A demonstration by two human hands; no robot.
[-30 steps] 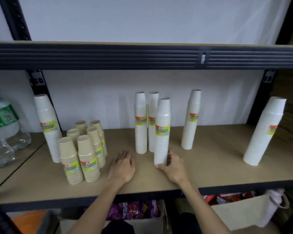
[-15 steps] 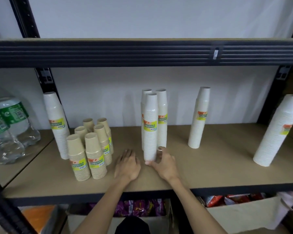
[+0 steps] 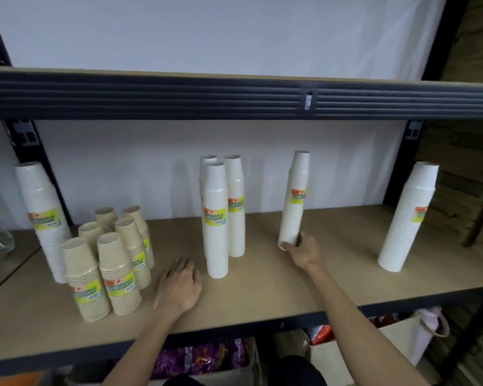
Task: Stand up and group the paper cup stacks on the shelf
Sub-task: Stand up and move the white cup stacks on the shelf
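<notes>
Stack [image 3: 294, 201] right of the trio [image 3: 221, 218] is gripped low by the right hand [image 3: 304, 250], left hand [image 3: 179, 285] laid flat, and is best slid upright against the trio.

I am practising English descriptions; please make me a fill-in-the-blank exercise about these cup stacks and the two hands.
1. The central group holds ___ slim white stacks.
2. The short tan stacks number ___.
3. The right hand grips a lone slim white stack standing to the ___ of that group.
4. The left hand lies flat on the shelf and holds ___.
Missing words: three; six; right; nothing.
</notes>
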